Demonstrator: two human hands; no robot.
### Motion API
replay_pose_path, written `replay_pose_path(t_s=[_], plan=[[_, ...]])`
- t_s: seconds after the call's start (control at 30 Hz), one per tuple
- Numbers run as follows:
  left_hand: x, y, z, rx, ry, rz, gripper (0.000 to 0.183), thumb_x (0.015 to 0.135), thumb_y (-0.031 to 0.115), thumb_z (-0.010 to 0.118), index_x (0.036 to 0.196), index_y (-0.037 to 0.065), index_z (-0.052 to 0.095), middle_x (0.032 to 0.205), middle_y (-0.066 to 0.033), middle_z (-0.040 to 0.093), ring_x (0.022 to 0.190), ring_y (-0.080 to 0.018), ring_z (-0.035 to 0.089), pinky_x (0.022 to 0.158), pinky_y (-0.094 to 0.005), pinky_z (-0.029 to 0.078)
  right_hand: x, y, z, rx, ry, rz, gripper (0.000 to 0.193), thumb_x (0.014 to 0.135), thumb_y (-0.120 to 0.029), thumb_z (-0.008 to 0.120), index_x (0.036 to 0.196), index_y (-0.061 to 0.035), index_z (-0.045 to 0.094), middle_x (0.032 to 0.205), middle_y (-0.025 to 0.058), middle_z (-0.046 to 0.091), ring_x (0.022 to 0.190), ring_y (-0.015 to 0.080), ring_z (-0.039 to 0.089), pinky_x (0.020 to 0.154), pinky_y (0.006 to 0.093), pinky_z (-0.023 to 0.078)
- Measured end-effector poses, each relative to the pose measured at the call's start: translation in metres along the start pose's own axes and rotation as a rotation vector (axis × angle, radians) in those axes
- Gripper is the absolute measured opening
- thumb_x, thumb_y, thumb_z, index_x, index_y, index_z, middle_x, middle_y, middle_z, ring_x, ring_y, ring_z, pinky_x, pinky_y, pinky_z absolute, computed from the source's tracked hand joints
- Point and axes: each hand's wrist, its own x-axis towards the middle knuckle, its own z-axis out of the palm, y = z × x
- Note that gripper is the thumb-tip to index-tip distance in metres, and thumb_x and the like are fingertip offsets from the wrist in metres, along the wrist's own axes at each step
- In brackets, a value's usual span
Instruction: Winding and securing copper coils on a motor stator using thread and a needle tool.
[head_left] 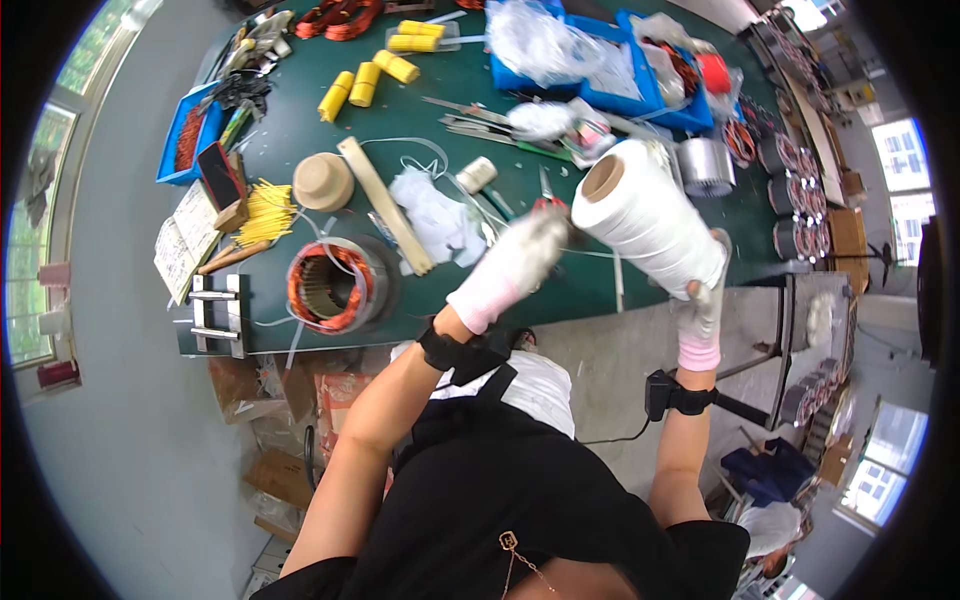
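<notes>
My right hand [708, 300], in a white glove with a pink cuff, grips the lower end of a large cone of white thread [650, 225]. The cone is tilted above the front of the green table, its cardboard core facing up and left. Close to the cone's left side is my left hand [520, 262], gloved too and smeared by motion, so its fingers cannot be made out. Just beyond it lie red-handled scissors [547, 200], partly hidden by the glove. A stator with orange copper windings [330, 285] stands on the table to the left of my left hand.
On the green table [440, 305] are a wooden strip [385, 205], white cloth [435, 215], a tan round block [323, 181], yellow sticks [265, 213] and a metal frame [217, 315]. Blue bins [655, 112] and a silver wire spool [706, 167] stand at the back right.
</notes>
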Motion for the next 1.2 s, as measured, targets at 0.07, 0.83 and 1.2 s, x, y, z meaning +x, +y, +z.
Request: replay_pose_path(t_s=[0.07,0.83,1.2], plan=[[-0.018,0.014,0.05,-0.093,-0.419,0.052,0.029,0.093,0.02,0.043,0.11,0.0,0.055,0.084,-0.0049,0.057,0.071,-0.0084,0.05,0.066,-0.0239,0.045,-0.007,-0.021,-0.043,-0.111,0.085,-0.063,0.085,0.061,-0.032,0.078,0.13,-0.0153,0.032,0.119,0.0063,0.043,0.104,0.0243,0.051,0.071,0.0374,0.053],[-0.157,0.048,0.15,0.23,0.161,-0.192,0.019,0.084,0.008,0.051,0.099,-0.001,0.06,0.076,-0.0083,0.061,0.066,-0.0118,0.055,0.063,-0.0271,0.046,0.101,0.093,-0.259,-1.455,-0.16,-0.016,0.07,0.062,-0.028,0.075,0.124,-0.0217,0.043,0.128,0.0253,0.039,0.119,0.0426,0.039,0.099,0.0465,0.036],[-0.067,0.039,0.194,0.322,0.351,0.307,0.015,0.083,0.01,0.055,0.097,0.005,0.06,0.079,-0.0117,0.063,0.073,-0.028,0.063,0.065,-0.0331,0.05,0.086,0.012,-0.19,-1.424,-0.319,-0.315,0.061,0.078,-0.027,0.063,0.132,-0.0108,0.04,0.121,0.0209,0.05,0.106,0.0327,0.053,0.085,0.0419,0.046]])
